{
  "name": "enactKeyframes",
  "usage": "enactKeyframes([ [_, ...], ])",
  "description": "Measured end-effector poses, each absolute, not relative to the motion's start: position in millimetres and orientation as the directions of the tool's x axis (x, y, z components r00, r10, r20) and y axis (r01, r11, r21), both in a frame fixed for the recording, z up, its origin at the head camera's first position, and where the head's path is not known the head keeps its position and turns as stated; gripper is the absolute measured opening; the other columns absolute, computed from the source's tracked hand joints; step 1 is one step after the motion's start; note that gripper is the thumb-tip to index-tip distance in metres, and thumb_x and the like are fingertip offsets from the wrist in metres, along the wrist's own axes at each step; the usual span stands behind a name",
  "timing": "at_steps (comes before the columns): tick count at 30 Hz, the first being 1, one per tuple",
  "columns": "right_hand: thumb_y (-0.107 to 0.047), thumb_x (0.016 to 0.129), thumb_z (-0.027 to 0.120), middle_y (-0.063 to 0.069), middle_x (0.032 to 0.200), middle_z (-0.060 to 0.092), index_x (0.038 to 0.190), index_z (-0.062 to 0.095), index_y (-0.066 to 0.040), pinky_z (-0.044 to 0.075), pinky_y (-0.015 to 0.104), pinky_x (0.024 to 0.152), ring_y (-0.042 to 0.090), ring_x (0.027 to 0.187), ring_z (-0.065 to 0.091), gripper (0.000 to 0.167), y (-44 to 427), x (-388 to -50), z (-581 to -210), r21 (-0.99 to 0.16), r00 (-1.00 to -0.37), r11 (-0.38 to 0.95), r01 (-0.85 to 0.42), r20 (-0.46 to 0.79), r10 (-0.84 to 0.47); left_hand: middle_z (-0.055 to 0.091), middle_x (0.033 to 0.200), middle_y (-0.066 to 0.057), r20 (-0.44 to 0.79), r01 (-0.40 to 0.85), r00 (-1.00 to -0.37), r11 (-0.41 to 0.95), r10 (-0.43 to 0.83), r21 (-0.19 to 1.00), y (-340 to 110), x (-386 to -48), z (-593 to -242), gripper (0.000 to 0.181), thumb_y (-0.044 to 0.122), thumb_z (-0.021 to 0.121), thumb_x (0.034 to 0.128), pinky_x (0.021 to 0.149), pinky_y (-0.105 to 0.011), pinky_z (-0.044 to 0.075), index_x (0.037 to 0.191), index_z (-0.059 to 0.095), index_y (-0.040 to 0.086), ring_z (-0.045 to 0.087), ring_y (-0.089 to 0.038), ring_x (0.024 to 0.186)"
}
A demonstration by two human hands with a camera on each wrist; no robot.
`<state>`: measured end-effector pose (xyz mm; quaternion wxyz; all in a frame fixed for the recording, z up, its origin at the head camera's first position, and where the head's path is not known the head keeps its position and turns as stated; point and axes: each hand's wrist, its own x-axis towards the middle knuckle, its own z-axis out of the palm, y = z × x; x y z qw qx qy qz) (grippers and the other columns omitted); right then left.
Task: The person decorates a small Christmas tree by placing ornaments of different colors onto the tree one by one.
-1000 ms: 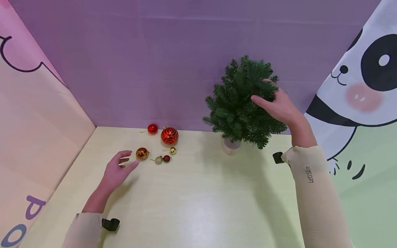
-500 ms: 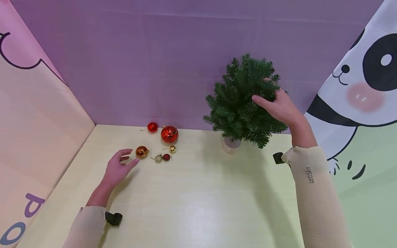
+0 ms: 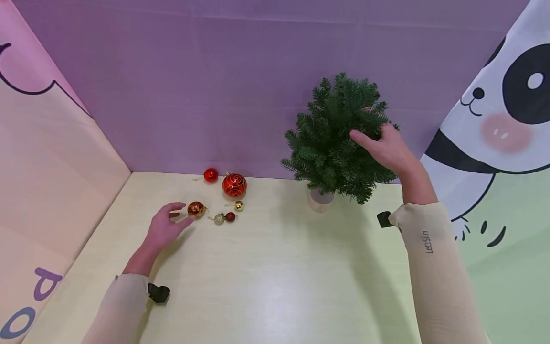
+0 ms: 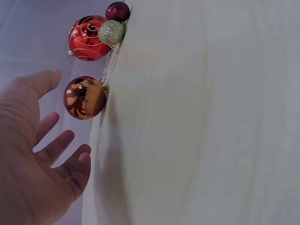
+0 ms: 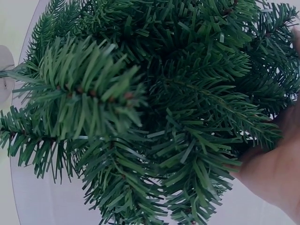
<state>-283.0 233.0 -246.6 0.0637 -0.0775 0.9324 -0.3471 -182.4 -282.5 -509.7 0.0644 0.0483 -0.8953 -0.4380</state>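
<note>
Bauble [image 3: 195,209] (copper) lies just beyond parted left fingers [image 4: 58,146]; right fingers [image 3: 363,138] seemingly grip tree [image 3: 328,138].

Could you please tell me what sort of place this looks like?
Probably a tabletop recording booth, judging by the pale table, the purple backdrop behind it and the panda-printed sheet on the right.

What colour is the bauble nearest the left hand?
That bauble is shiny copper-orange, seen best in the left wrist view.
</note>
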Motion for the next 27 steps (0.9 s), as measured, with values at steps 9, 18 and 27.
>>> enactKeyframes([
  [9,-0.07,0.088,0.045,0.025,0.157,-0.01,0.151,-0.01,0.002,0.014,0.063,0.109,0.041,0.144,-0.002,0.111,234,-283,-251,-0.679,-0.98,0.723,-0.123,-0.032,-0.197,0.046,0.135,-0.028,0.041,-0.061,-0.988,0.611,-0.151,0.789,-279,-191,-508,0.067,0.041,0.067,0.0907,0.097,-0.055,0.041,0.136,0.045,-0.004,0.047,-0.046,0.12],
  [18,-0.067,0.092,0.043,0.026,0.157,-0.01,0.151,-0.01,0.003,0.014,0.062,0.109,0.042,0.144,-0.002,0.106,235,-283,-252,-0.684,-0.98,0.717,-0.134,-0.018,-0.2,0.045,0.136,-0.027,-0.016,-0.113,-0.988,0.637,-0.155,0.763,-277,-197,-512,0.074,0.048,0.068,0.0884,0.097,-0.055,0.04,0.137,0.043,-0.003,0.045,-0.045,0.122],
  [27,-0.067,0.091,0.043,0.024,0.158,-0.01,0.152,-0.01,0.001,0.013,0.062,0.11,0.04,0.144,-0.003,0.105,235,-283,-254,-0.683,-0.98,0.717,-0.138,-0.01,-0.198,0.045,0.136,-0.029,-0.03,-0.117,-0.99,0.677,-0.138,0.727,-276,-202,-514,0.075,0.047,0.067,0.0888,0.098,-0.057,0.039,0.137,0.043,-0.005,0.044,-0.047,0.122],
])
